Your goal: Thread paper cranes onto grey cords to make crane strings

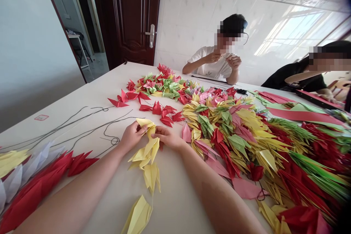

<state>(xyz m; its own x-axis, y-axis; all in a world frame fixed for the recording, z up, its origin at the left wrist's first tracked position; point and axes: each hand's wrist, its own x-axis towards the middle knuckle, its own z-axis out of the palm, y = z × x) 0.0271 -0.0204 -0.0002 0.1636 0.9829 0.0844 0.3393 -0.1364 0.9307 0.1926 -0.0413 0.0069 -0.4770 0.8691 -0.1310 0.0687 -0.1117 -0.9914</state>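
Observation:
My left hand [132, 135] and my right hand [168, 137] meet over a yellow folded paper crane [146, 124] at the top of a string of yellow cranes [148, 161]. Both hands are closed in a pinch on that top crane. The string of yellow cranes runs down the white table [90, 98] toward me, with one more yellow crane [138, 215] near the front edge. Dark thin cords [90, 124] lie to the left of my left hand.
A large heap of red, yellow, green and pink paper cranes [233, 128] fills the right side. Strung red and white cranes [38, 179] lie at the left. Two other people [219, 58] sit across the table. A dark door [131, 18] stands behind.

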